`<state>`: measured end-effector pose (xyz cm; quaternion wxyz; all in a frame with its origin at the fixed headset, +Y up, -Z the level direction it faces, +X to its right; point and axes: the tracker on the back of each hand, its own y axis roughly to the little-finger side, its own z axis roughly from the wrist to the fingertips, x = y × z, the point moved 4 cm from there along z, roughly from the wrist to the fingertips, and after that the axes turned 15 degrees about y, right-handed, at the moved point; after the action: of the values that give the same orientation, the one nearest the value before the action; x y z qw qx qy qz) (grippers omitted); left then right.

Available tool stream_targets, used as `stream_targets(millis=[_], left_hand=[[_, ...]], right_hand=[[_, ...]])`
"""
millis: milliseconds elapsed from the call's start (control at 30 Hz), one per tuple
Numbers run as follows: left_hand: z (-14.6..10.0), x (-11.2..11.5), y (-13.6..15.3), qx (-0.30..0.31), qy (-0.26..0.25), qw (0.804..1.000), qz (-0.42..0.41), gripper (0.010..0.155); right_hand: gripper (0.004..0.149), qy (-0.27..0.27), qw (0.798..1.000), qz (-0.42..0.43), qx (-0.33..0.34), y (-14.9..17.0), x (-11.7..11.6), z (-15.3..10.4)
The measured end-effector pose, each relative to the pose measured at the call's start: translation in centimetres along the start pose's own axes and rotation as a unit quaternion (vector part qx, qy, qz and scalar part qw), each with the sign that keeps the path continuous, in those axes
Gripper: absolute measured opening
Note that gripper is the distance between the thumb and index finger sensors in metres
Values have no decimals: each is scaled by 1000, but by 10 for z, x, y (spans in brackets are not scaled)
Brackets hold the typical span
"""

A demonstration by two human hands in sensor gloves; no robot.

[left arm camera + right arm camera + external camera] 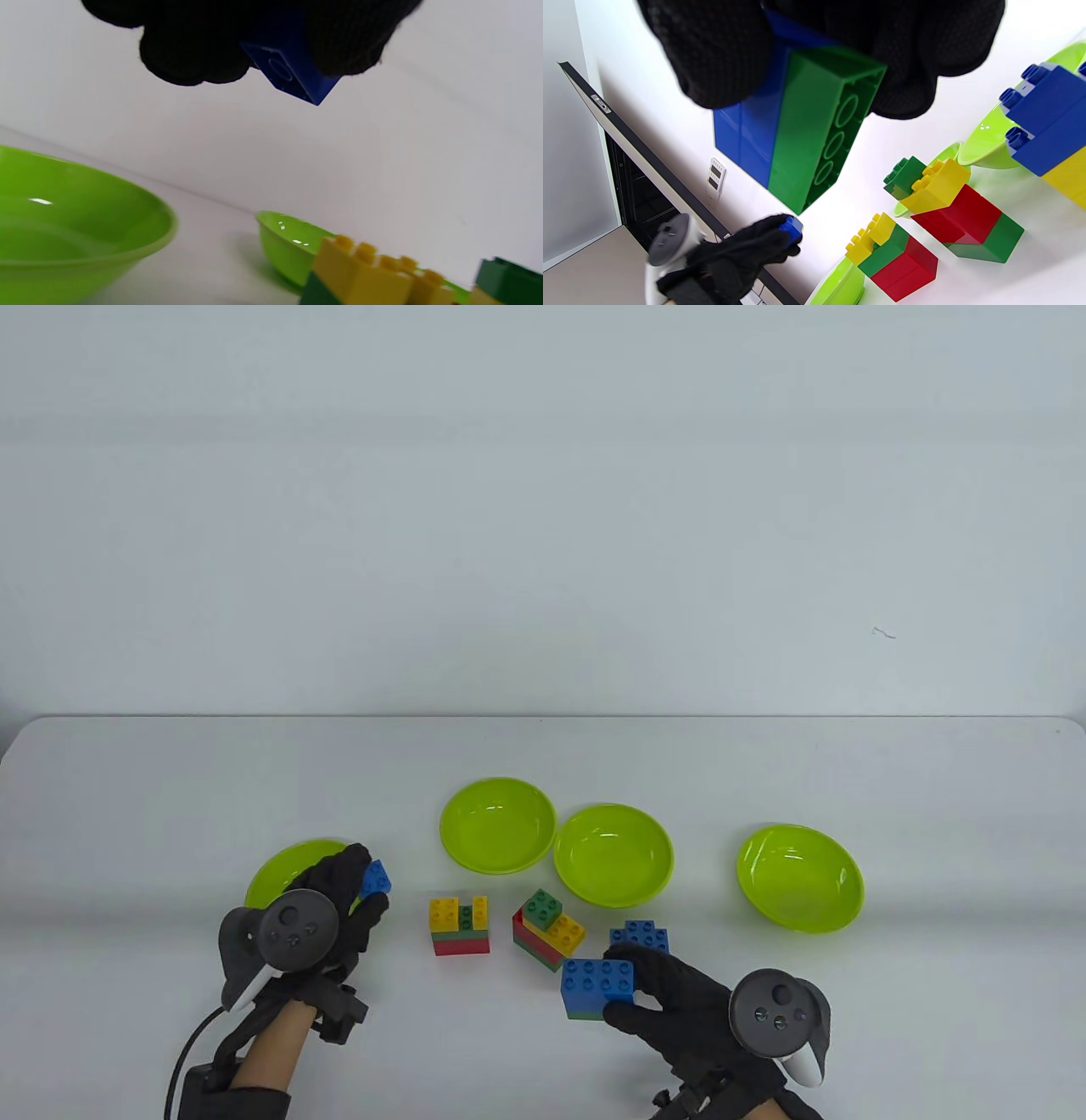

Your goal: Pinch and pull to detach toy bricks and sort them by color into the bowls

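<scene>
My left hand [361,889] pinches a small blue brick [376,880] between thumb and fingers, over the right edge of the leftmost green bowl [280,869]. The left wrist view shows that brick [292,74] held above the table. My right hand [640,984] grips a long blue brick stacked on a green one [598,988], lifted near the front; the right wrist view shows the stack [797,127] from below. A blue-topped stack [640,937] stands just behind it. Two yellow, green and red clusters [459,926] [547,931] sit at the centre.
Three more green bowls stand behind the bricks: one at centre [498,824], one beside it [612,855], one at the right [799,878]. The white table runs wide to both sides, and a pale wall rises behind it.
</scene>
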<state>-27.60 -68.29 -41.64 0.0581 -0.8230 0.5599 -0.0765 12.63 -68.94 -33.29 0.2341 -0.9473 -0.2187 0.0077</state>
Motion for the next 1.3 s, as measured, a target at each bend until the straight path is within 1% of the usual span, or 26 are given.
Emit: stream_targets(millis=[100, 200, 300, 367, 400, 433, 500, 567, 600, 633, 667, 700, 733, 767, 800, 900, 1000, 1100, 1167, 1300], left_hand=[[8, 12, 26, -54, 34, 998, 15, 64], [11, 21, 42, -91, 57, 994, 33, 64], [10, 25, 51, -110, 68, 991, 25, 64], [8, 21, 51, -118, 62, 991, 16, 66], [7, 16, 47, -110, 52, 992, 12, 69], [5, 10, 40, -94, 36, 995, 2, 71], [4, 0, 22, -50, 20, 998, -32, 73], [1, -7, -2, -2, 9, 997, -72, 74], [-1, -8, -22, 36, 8, 994, -99, 75], [-3, -6, -37, 63, 14, 991, -115, 75], [-8, -2, -61, 99, 25, 985, -136, 75], [-11, 1, -76, 124, 29, 981, -146, 75], [-16, 6, -99, 160, 33, 973, -164, 76], [-19, 10, -112, 179, 34, 968, -175, 76], [-23, 16, -131, 211, 42, 958, -191, 76], [-29, 35, -172, 263, 80, 937, -215, 79], [-32, 49, -192, 287, 105, 926, -220, 82], [-34, 60, -199, 300, 115, 921, -219, 82], [-36, 65, -201, 306, 112, 919, -224, 80], [-39, 67, -200, 303, 87, 925, -211, 74]], right_hand=[[62, -2, 1000, 2, -1, 0, -1, 0], [62, 0, 1000, 2, -2, 1, 0, 0], [62, 2, 1000, 3, -5, 2, 1, 1], [62, 3, 1000, 7, -10, 3, 1, 1], [62, 3, 1000, 10, -13, 4, 1, 1], [62, 4, 1000, 13, -17, 5, 1, 1], [62, 5, 1000, 16, -21, 5, 0, 2], [62, 4, 1000, 17, -23, 5, -1, 2], [62, 5, 1000, 17, -23, 5, -2, 2], [62, 6, 1000, 18, -24, 5, -2, 2], [62, 7, 999, 21, -27, 6, -3, 2], [62, 9, 999, 24, -34, 6, -3, 2], [62, 12, 999, 29, -40, 7, -3, 2], [62, 13, 999, 31, -40, 7, -4, 3], [62, 14, 998, 36, -41, 7, -4, 3], [62, 11, 999, 35, -38, 6, -5, 2], [62, 9, 999, 36, -35, 5, -5, 2], [62, 8, 998, 43, -37, 5, -5, 2], [62, 9, 998, 46, -38, 6, -5, 1], [62, 3, 998, 51, -41, 5, -7, 1]])
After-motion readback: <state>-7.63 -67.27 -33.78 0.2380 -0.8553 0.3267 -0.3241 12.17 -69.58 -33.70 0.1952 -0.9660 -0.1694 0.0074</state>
